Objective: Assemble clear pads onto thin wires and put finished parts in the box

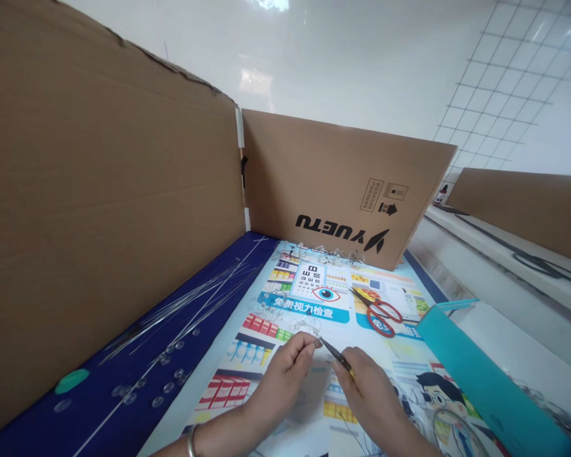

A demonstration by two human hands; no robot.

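Clear beaded piece (306,326) is sitting right at the fingertips of the left hand (289,367), thumb and finger pinched together on it. Right hand (367,388) is wrapped round the pointed pliers (335,355), tips just beside the left fingertips. Can't tell if the tips are actually gripping anything tho. Imo the sketchy bit is how close they are: one slip off thin wire and they'd poke a finger, and squeezing too hard could nick the wire or crack a bead. Red-handled scissors (383,317) lie a bit beyond on the printed sheet (309,406), so a careless reach could snag them. Loose beads (157,402) on the blue surface (124,425) off to the left might roll if bumped
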